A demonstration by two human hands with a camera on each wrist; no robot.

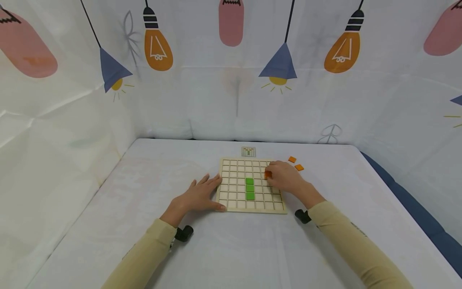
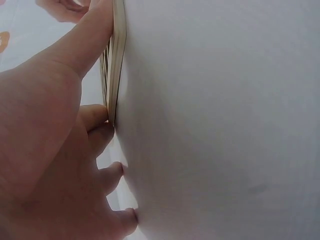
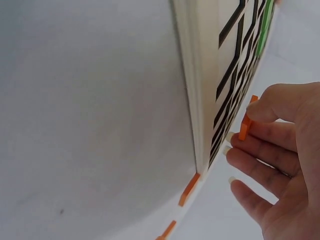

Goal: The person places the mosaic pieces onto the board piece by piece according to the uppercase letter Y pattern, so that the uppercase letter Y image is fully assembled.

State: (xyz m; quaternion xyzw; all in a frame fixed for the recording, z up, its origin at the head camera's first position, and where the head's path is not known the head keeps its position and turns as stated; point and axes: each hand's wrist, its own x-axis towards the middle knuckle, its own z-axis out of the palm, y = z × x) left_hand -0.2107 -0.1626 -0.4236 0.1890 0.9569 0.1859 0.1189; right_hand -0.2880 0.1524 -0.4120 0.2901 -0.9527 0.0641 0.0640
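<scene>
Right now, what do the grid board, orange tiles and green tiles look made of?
Grid board: probably wood, matte; pale tan edge with layered-looking lines.
Orange tiles: painted wood or plastic, can't tell; smooth-looking, even solid colour, no visible grain.
Green tiles: same two candidates; flat, uniform colour, too small to judge gloss.

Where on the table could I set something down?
Bare: the table left of the left hand, and the front between the sleeves. Crowded: the board, the right hand over it, two orange tiles beyond its right edge.
</scene>
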